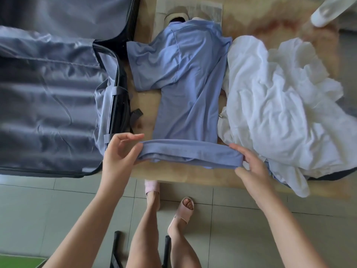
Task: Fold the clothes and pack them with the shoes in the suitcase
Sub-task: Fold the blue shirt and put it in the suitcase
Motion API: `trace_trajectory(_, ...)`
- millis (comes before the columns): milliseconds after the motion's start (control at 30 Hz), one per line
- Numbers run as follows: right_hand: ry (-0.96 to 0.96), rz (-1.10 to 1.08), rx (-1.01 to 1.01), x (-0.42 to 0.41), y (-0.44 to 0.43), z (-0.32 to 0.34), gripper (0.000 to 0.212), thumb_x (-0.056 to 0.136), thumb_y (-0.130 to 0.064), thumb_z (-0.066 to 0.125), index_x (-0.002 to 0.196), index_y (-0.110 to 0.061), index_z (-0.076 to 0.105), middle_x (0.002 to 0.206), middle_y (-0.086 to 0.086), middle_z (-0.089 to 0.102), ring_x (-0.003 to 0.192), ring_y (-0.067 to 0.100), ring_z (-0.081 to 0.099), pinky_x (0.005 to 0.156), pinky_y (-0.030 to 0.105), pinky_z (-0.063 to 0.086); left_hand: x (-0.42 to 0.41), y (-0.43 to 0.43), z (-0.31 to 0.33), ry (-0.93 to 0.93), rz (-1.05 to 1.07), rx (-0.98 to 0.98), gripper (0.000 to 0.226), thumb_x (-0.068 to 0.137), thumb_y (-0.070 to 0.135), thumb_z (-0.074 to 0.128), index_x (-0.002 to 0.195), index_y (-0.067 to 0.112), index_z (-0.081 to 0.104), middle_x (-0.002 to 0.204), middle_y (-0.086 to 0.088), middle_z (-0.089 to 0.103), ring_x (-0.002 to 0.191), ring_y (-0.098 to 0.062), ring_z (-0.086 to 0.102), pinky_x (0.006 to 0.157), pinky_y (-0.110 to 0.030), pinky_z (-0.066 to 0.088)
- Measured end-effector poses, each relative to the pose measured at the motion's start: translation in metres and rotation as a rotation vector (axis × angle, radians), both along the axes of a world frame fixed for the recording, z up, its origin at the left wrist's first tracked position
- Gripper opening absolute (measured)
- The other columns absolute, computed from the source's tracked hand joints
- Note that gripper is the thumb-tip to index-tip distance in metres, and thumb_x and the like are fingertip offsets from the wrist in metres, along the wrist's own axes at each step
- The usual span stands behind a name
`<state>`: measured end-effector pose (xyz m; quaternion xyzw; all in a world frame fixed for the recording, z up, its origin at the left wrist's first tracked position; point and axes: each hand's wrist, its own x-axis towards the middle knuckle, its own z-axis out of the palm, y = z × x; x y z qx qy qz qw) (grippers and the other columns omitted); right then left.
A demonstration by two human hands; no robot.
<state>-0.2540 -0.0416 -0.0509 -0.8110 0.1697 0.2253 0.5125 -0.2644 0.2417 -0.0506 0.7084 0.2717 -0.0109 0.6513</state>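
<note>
The head view looks down on a wooden table (173, 176) where a blue shirt (185, 84) lies flat, collar at the far end, between an open suitcase (48, 105) on the left and a crumpled white garment (280, 97) on the right. One short sleeve spreads toward the suitcase and nearly reaches its edge; the shirt's other side is turned in, its edge running just beside the white garment. The near hem is lifted and turned over into a narrow band across the shirt's width. The left hand (119, 151) holds the left end of that band, with its fingers curled under the cloth and its thumb and forefinger reaching out above it. The right hand (251, 163) pinches the right end, fingers together over the top and thumb beneath. The suitcase shows grey lining, and a strap (136, 115) with a dark buckle hangs out onto the table. Beyond the collar a shoe (176, 16) with a pale sole is partly hidden by the shirt. The white garment drapes over the table's near edge. Below, the person's feet in pink slippers (181, 213) stand on a tiled floor (58, 209).
</note>
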Motion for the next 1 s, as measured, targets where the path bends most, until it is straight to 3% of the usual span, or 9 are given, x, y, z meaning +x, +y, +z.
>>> trace_trajectory(67, -0.028, 0.080, -0.184, 0.017, -0.001, -0.008, 0.055, 0.079, 0.003, 0.059, 0.113, -0.040, 0.059, 0.104, -0.021, 0.059, 0.110, 0.007, 0.051, 0.098, 0.026, 0.038, 0.020, -0.002, -0.007, 0.010, 0.018, 0.008, 0.021, 0.090, -0.004, 0.056, 0.086, 0.017, 0.054, 0.104, -0.003, 0.069, 0.101, -0.010, 0.063, 0.064, -0.013, 0.051)
trace_trajectory(167, -0.114, 0.119, -0.408, 0.048, 0.002, -0.027, 0.036, 0.079, -0.021, 0.073, 0.109, -0.039, 0.064, 0.097, -0.007, 0.062, 0.107, 0.010, 0.047, 0.101, 0.034, 0.030, 0.055, -0.004, -0.026, 0.048, 0.022, -0.019, 0.017, 0.090, -0.002, 0.057, 0.087, 0.015, 0.055, 0.102, -0.005, 0.068, 0.096, -0.012, 0.065, 0.062, -0.015, 0.052)
trace_trajectory(333, -0.232, 0.043, -0.497, 0.114, 0.021, -0.063, 0.019, 0.090, -0.020, 0.059, 0.105, -0.029, 0.067, 0.079, -0.008, 0.056, 0.109, 0.020, 0.049, 0.094, 0.031, 0.019, 0.126, -0.007, -0.058, 0.097, 0.102, -0.027, 0.016, 0.090, -0.002, 0.054, 0.088, 0.013, 0.055, 0.111, -0.018, 0.061, 0.102, -0.025, 0.063, 0.061, -0.022, 0.056)
trace_trajectory(467, -0.151, 0.033, -0.430, 0.154, 0.034, -0.080, 0.063, 0.090, -0.042, 0.059, 0.145, -0.027, 0.033, 0.108, -0.008, 0.056, 0.123, 0.019, 0.039, 0.108, 0.038, 0.019, 0.170, -0.011, -0.075, 0.172, -0.003, 0.010, 0.038, 0.094, 0.013, 0.055, 0.129, 0.017, 0.042, 0.135, -0.009, 0.044, 0.114, -0.024, 0.055, 0.070, -0.033, 0.059)
trace_trajectory(533, -0.158, 0.073, -0.466, 0.151, 0.039, -0.085, 0.075, 0.089, -0.037, 0.062, 0.151, -0.024, 0.020, 0.126, -0.005, 0.056, 0.127, 0.017, 0.036, 0.106, 0.034, 0.014, 0.169, -0.015, -0.075, 0.176, -0.069, 0.154, 0.049, 0.093, 0.016, 0.056, 0.138, 0.017, 0.035, 0.137, -0.003, 0.039, 0.111, -0.013, 0.052, 0.084, -0.029, 0.055)
trace_trajectory(633, -0.251, 0.058, -0.528, 0.113, 0.042, -0.094, 0.060, 0.088, -0.022, 0.065, 0.142, -0.020, 0.040, 0.122, -0.001, 0.061, 0.122, 0.021, 0.041, 0.098, 0.030, 0.016, 0.133, -0.018, -0.078, 0.188, -0.139, 0.421, 0.044, 0.089, 0.009, 0.060, 0.130, 0.011, 0.044, 0.129, -0.004, 0.046, 0.102, -0.008, 0.053, 0.082, -0.008, 0.036)
trace_trajectory(733, -0.174, 0.016, -0.546, 0.061, 0.044, -0.106, 0.049, 0.086, -0.026, 0.068, 0.132, -0.018, 0.052, 0.116, 0.000, 0.064, 0.117, 0.024, 0.047, 0.094, 0.027, 0.021, 0.085, -0.018, -0.090, 0.338, -0.172, 0.429, 0.044, 0.085, 0.011, 0.067, 0.124, 0.009, 0.047, 0.120, -0.005, 0.054, 0.107, -0.021, 0.055, 0.080, -0.021, 0.034)
trace_trajectory(900, -0.024, -0.092, -0.521, 0.009, 0.055, -0.117, 0.063, 0.079, -0.041, 0.073, 0.131, -0.012, 0.052, 0.125, 0.002, 0.056, 0.121, 0.024, 0.040, 0.104, 0.035, 0.019, 0.036, -0.027, -0.101, 0.541, -0.095, 0.226, 0.051, 0.083, 0.015, 0.072, 0.126, 0.011, 0.046, 0.104, 0.003, 0.059, 0.095, -0.014, 0.057, 0.075, -0.023, 0.036)
trace_trajectory(1000, 0.030, -0.193, -0.484, 0.006, 0.054, -0.118, 0.051, 0.079, -0.035, 0.074, 0.122, -0.013, 0.058, 0.119, 0.002, 0.057, 0.119, 0.025, 0.038, 0.104, 0.037, 0.020, 0.036, -0.027, -0.102, 0.576, -0.042, 0.226, 0.042, 0.083, 0.018, 0.071, 0.120, 0.012, 0.052, 0.098, 0.003, 0.060, 0.089, -0.014, 0.056, 0.073, -0.024, 0.036)
